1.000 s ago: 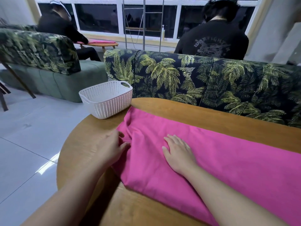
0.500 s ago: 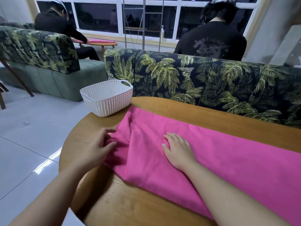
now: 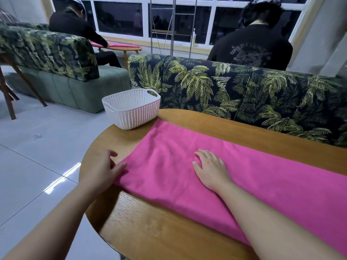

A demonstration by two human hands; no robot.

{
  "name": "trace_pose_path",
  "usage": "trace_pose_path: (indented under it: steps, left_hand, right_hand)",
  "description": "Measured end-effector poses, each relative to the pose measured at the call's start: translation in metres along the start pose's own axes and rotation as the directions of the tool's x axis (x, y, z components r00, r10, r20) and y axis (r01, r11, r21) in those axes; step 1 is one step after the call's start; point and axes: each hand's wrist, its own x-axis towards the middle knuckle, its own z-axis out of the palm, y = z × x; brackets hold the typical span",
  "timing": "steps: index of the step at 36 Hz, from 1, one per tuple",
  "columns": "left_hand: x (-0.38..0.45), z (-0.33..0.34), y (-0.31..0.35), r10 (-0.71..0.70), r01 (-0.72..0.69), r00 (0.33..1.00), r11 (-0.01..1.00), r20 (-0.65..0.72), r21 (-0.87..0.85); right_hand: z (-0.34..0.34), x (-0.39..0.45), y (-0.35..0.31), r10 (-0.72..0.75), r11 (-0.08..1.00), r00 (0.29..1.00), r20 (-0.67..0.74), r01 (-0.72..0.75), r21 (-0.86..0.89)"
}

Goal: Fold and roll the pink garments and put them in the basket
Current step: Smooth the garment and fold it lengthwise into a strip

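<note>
My left hand (image 3: 102, 170) sits low at the left, forearm bare and reaching in from the bottom corner, thumb out to the right and fingers loosely curved; whether thumb and fingers pinch anything I cannot tell. My right hand (image 3: 211, 168) lies palm down, fingers straight, close together and pointing up-left, with the bare forearm running back toward the lower right corner.

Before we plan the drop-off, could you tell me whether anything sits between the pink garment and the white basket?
Nothing visible does. The pink garment lies flat on the table, its far corner close beside the white basket, with only bare wood between them. The basket looks empty.
</note>
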Motion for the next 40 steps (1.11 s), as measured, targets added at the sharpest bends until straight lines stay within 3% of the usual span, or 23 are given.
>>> trace_pose_path:
  steps: [7, 13, 18, 19, 22, 24, 29, 34, 40]
  left_hand:
    - [0.003, -0.007, -0.011, 0.071, -0.061, 0.994, 0.991, 0.081, -0.118]
    - [0.004, -0.013, -0.013, 0.07, -0.059, 0.986, 0.995, 0.154, -0.079]
    - [0.006, -0.017, 0.01, 0.111, -0.134, 0.99, 0.938, 0.09, 0.318]
    - [0.005, -0.014, 0.02, 0.141, -0.17, 0.984, 0.935, 0.113, 0.312]
    - [0.012, 0.008, 0.048, 0.257, -0.276, 0.945, 0.958, 0.205, 0.075]
    - [0.017, 0.03, 0.072, 0.33, -0.361, 0.902, 0.93, 0.28, 0.067]
    - [0.025, 0.084, 0.112, 0.23, -0.41, 0.831, 0.869, 0.506, 0.278]
    - [0.049, 0.095, 0.097, 0.162, -0.39, 0.862, 0.818, 0.481, 0.423]
    - [0.075, 0.094, 0.087, 0.109, -0.331, 0.9, 0.8, 0.421, 0.5]
  right_hand:
    - [-0.001, 0.0, 0.002, -0.01, 1.0, 1.0, 0.012, 0.01, 0.011]
    - [-0.007, 0.0, 0.002, -0.005, 0.996, 0.999, 0.033, 0.002, 0.09]
    - [-0.015, -0.009, -0.002, -0.073, 0.99, 0.995, 0.065, 0.064, 0.129]
    - [-0.015, -0.011, -0.003, -0.094, 0.99, 0.994, 0.056, 0.087, 0.111]
    - [-0.016, -0.017, -0.009, -0.14, 0.989, 0.99, 0.035, 0.138, 0.055]
    - [-0.018, -0.016, -0.009, -0.106, 0.994, 0.994, 0.028, 0.105, 0.018]
    - [-0.023, -0.008, 0.018, 0.171, 0.982, 0.985, -0.015, -0.171, -0.078]
    - [-0.027, -0.005, 0.069, 0.359, 0.928, 0.933, 0.031, -0.353, -0.124]
    - [-0.032, 0.007, 0.111, 0.306, 0.946, 0.949, 0.074, -0.294, -0.136]
